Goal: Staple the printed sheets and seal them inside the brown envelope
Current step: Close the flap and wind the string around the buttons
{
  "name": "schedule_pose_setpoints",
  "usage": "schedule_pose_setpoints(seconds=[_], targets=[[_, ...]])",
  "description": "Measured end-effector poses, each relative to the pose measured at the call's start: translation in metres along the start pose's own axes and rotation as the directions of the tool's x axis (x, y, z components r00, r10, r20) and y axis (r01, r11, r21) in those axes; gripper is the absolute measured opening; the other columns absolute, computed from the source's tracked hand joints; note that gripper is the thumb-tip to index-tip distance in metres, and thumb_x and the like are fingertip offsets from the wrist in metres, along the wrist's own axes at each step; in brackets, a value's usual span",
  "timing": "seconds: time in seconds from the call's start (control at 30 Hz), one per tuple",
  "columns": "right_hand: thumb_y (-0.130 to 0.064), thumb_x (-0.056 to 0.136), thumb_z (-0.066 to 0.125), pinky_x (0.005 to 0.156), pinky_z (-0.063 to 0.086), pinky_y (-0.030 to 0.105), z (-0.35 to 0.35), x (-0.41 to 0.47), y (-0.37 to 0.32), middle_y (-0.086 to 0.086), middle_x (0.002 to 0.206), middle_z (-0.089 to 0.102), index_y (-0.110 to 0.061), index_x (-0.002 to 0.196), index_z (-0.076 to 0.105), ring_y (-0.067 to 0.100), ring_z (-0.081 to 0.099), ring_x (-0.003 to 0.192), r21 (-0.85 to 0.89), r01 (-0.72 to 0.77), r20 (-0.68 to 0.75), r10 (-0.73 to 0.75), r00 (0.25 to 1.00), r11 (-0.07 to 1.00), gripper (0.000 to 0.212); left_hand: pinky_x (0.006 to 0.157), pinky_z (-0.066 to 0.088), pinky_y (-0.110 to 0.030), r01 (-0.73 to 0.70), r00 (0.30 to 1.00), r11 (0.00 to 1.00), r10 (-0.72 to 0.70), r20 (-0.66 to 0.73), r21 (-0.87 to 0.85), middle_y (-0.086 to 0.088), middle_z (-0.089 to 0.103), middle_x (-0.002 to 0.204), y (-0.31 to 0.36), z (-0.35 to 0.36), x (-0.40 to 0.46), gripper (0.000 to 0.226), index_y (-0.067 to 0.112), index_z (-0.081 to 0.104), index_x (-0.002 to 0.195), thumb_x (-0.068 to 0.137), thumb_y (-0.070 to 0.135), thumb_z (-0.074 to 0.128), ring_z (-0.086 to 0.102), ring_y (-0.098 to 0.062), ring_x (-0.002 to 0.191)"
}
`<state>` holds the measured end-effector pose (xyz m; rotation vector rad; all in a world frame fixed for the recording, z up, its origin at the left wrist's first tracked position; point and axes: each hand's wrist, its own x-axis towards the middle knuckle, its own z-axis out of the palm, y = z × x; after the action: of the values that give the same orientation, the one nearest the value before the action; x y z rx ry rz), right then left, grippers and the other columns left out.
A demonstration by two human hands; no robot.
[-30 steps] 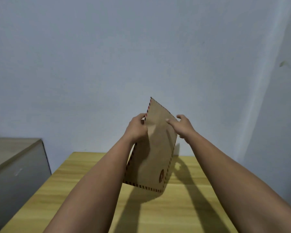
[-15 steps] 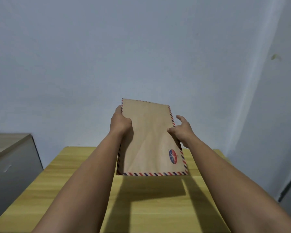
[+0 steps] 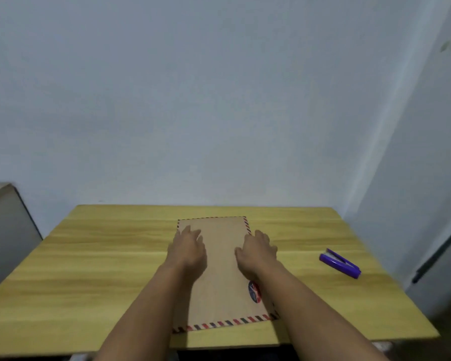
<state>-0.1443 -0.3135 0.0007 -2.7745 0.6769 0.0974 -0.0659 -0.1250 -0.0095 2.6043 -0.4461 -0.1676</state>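
The brown envelope [image 3: 220,269], edged with red and blue stripes and bearing a round red-and-blue emblem near its lower right, lies flat on the wooden table [image 3: 89,282]. My left hand [image 3: 189,250] rests palm down on its left side, fingers spread. Over the envelope's right edge, my right hand [image 3: 257,252] lies flat in the same way. Neither hand grips anything. The printed sheets are not visible. A purple stapler [image 3: 340,263] lies on the table to the right of the envelope, apart from both hands.
A grey cabinet [image 3: 3,238] stands at the left beside the table. A pale wall rises right behind the table's far edge. The table's near edge runs just below the envelope.
The envelope was held upright in the air by both hands; now it lies flat on the table with both hands open on top. The view has tilted down, revealing the stapler.
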Motion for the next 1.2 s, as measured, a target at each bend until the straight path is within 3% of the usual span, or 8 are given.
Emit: schedule_pose_setpoints(seconds=[0.1, 0.2, 0.47, 1.2], targets=[[-0.058, 0.105, 0.033, 0.123, 0.015, 0.064, 0.028, 0.003, 0.005, 0.013, 0.173, 0.013, -0.017, 0.162, 0.027, 0.035, 0.006, 0.160, -0.070, 0.144, 0.051, -0.141, 0.989, 0.987, 0.070, 0.122, 0.009, -0.058, -0.075, 0.996, 0.978, 0.064, 0.060, 0.195, -0.008, 0.017, 0.168, -0.013, 0.028, -0.013, 0.061, 0.026, 0.034, 0.153, 0.100, 0.056, 0.026, 0.005, -0.035, 0.155], [-0.065, 0.104, 0.026, 0.126, 0.003, 0.064, 0.039, 0.011, 0.007, 0.012, 0.175, 0.004, -0.019, 0.166, 0.016, 0.031, -0.004, 0.162, -0.075, 0.196, 0.039, -0.193, 0.980, 0.978, 0.078, 0.123, -0.002, -0.055, -0.138, 0.990, 0.946, 0.136, 0.025, 0.292, -0.003, 0.002, 0.171, -0.021, 0.039, -0.012, 0.068, 0.031, 0.015, 0.161, 0.101, 0.062, 0.019, -0.005, -0.030, 0.156], [-0.070, 0.101, 0.019, 0.128, -0.003, 0.058, 0.052, 0.032, 0.007, 0.010, 0.176, 0.002, -0.021, 0.167, 0.013, 0.029, -0.007, 0.162, -0.066, 0.210, -0.050, -0.213, 0.976, 0.976, 0.083, 0.125, -0.004, -0.050, -0.216, 0.974, 0.919, 0.227, 0.007, 0.331, 0.001, 0.003, 0.171, -0.028, 0.040, 0.014, 0.070, 0.034, 0.014, 0.160, 0.098, 0.066, 0.017, -0.005, -0.025, 0.157], [-0.074, 0.099, 0.019, 0.128, -0.007, 0.058, 0.055, 0.037, 0.008, 0.007, 0.176, 0.001, -0.025, 0.167, 0.013, 0.025, -0.008, 0.162, -0.053, 0.207, -0.069, -0.210, 0.975, 0.977, 0.085, 0.126, -0.001, -0.049, -0.212, 0.973, 0.921, 0.229, -0.012, 0.328, 0.001, 0.006, 0.170, -0.030, 0.043, 0.018, 0.072, 0.035, 0.016, 0.160, 0.096, 0.068, 0.016, -0.003, -0.023, 0.157]])
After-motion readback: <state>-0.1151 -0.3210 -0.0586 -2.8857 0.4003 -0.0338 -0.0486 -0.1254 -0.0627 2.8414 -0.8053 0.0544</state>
